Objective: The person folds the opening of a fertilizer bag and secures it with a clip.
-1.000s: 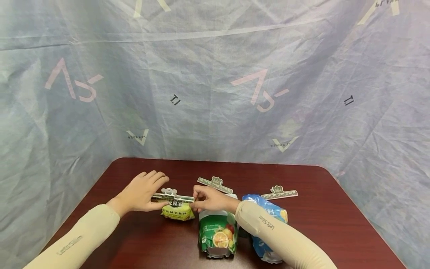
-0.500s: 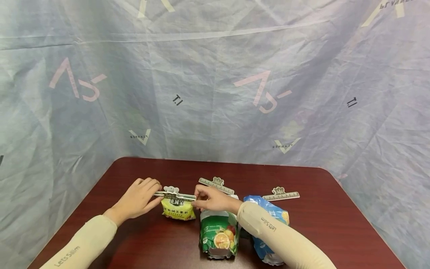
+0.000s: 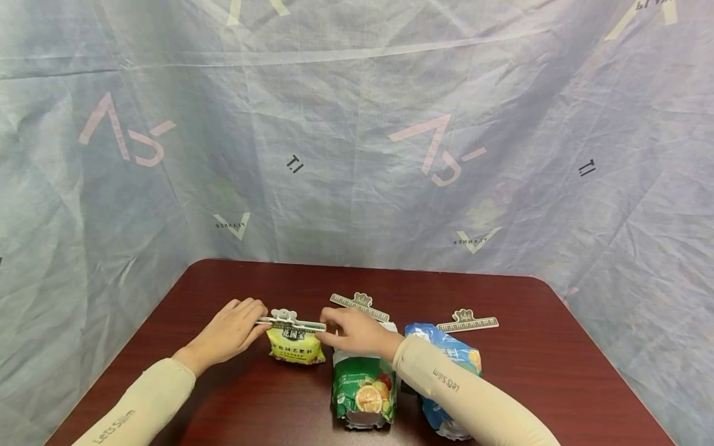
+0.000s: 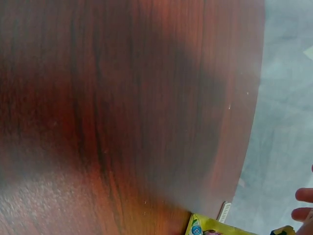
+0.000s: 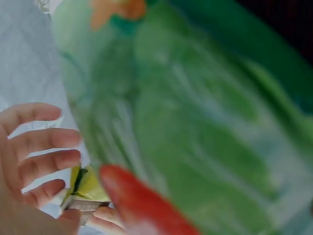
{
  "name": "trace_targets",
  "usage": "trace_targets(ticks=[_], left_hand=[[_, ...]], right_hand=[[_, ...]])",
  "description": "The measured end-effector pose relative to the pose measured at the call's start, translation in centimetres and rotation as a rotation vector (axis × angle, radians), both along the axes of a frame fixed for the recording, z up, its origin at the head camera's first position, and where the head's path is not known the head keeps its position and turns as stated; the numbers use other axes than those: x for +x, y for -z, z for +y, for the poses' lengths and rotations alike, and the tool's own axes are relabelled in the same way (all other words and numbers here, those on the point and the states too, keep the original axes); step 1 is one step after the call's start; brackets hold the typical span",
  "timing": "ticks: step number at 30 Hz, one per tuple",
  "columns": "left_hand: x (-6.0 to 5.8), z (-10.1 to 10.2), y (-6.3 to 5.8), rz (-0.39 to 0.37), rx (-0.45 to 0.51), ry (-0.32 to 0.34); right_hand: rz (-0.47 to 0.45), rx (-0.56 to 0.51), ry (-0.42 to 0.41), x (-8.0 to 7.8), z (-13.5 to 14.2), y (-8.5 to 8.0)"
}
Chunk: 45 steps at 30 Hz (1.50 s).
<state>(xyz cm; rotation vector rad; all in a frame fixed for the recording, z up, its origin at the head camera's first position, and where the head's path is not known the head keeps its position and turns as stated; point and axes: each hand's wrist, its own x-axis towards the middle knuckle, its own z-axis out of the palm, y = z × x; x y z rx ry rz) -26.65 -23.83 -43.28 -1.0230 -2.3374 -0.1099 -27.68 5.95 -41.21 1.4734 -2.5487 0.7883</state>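
Note:
A small yellow packet (image 3: 295, 348) stands on the table with a long, ruler-like clip (image 3: 301, 326) across its top edge. My left hand (image 3: 234, 331) pinches the clip's left end between thumb and fingers. At the right end, my right hand (image 3: 357, 331) has its thumb and forefinger apart, close to the clip. In the right wrist view, the fingers (image 5: 49, 142) of that hand are spread, with the clip (image 5: 85, 203) beyond them. The left wrist view catches only the packet's edge (image 4: 215, 226) and a few fingertips (image 4: 304, 195).
A green bag with fruit pictures (image 3: 362, 390) stands below my right wrist. To its right lies a blue bag (image 3: 440, 344), partly under my right forearm. Two more ruler-like clips lie farther back, one behind the green bag (image 3: 359, 305), the other behind the blue one.
My left hand has drawn back and lowered, from lying across the clip to holding its left end. My right thumb and forefinger have parted at the right end.

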Motion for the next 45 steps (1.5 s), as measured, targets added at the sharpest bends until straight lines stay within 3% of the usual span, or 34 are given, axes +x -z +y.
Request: trace_targets(ticks=[8, 14, 19, 25, 30, 37, 45], left_hand=[[0.0, 0.1, 0.0, 0.006, -0.001, -0.009], [-0.2, 0.0, 0.0, 0.048, -0.006, 0.008], [-0.3, 0.0, 0.3, 0.073, -0.008, 0.037], [-0.1, 0.0, 0.6, 0.086, -0.021, 0.073], [0.0, 0.2, 0.4, 0.086, -0.012, 0.078], [0.3, 0.6, 0.3, 0.164, 0.010, 0.108], [0.8, 0.5, 0.2, 0.184, -0.004, 0.096]], right_hand=[[0.334, 0.062, 0.104, 0.5, -0.3, 0.1], [0.658, 0.163, 0.173, 0.8, -0.3, 0.3], [0.795, 0.182, 0.173, 0.6, -0.5, 0.5], [0.863, 0.187, 0.152, 0.6, -0.6, 0.6], [0.858, 0.199, 0.155, 0.8, -0.6, 0.4], [0.837, 0.204, 0.158, 0.9, -0.7, 0.4], [0.843, 0.194, 0.153, 1.0, -0.8, 0.6]])
